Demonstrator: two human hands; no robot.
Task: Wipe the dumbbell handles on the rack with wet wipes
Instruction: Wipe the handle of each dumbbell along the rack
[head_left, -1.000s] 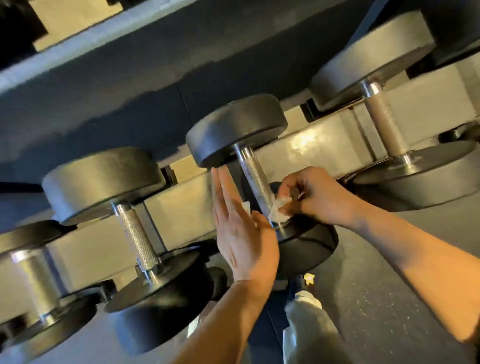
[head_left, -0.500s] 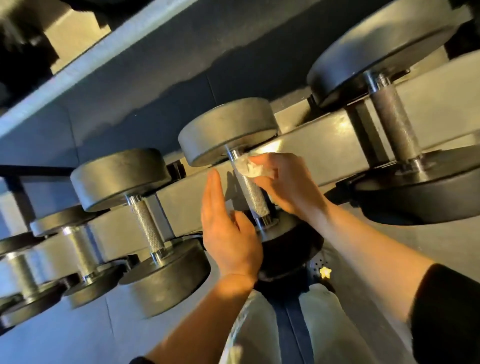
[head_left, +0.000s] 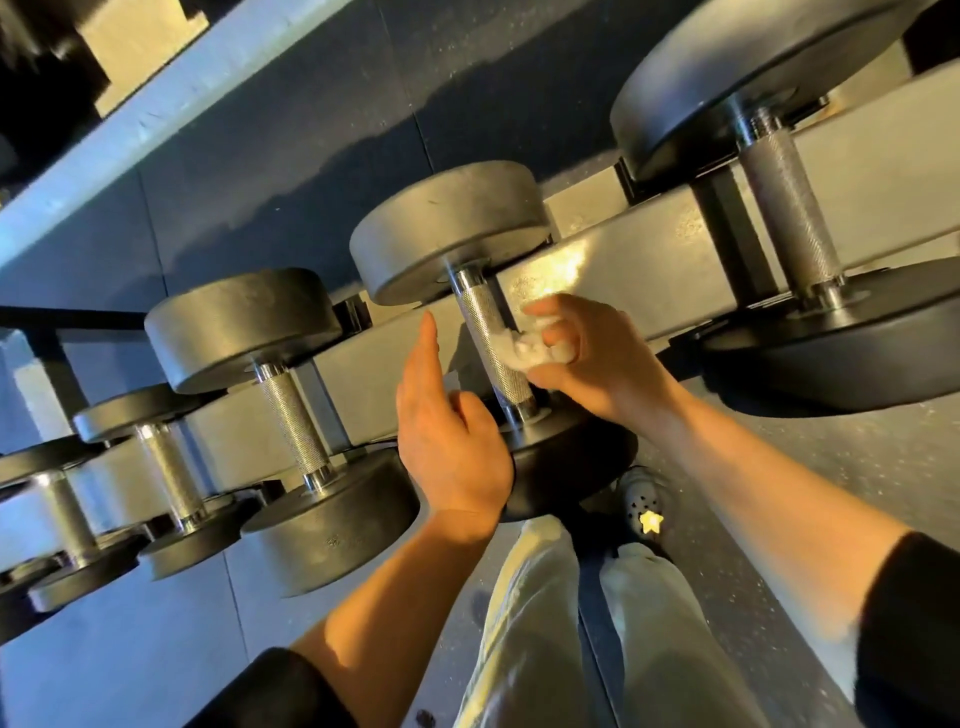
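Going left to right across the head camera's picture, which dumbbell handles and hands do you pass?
Far-left handle → next handle → third handle → left hand → handle being wiped → wet wipe → right hand → big dumbbell's handle.

Light: dim room, warm yellow glow on my forearms and trousers (head_left: 524, 613).
Glare: bright patch on the rack rail (head_left: 561, 270), just above my right hand (head_left: 587, 353).
Shadows: my left hand (head_left: 447, 447) casts a dark shape on the rail; the wall (head_left: 291, 171) is deep blue-grey.
Blur: my right fingers and the wipe (head_left: 524, 348) are smeared.
Distortion: wide-angle bending, the rack slants, edge dumbbells stretch.
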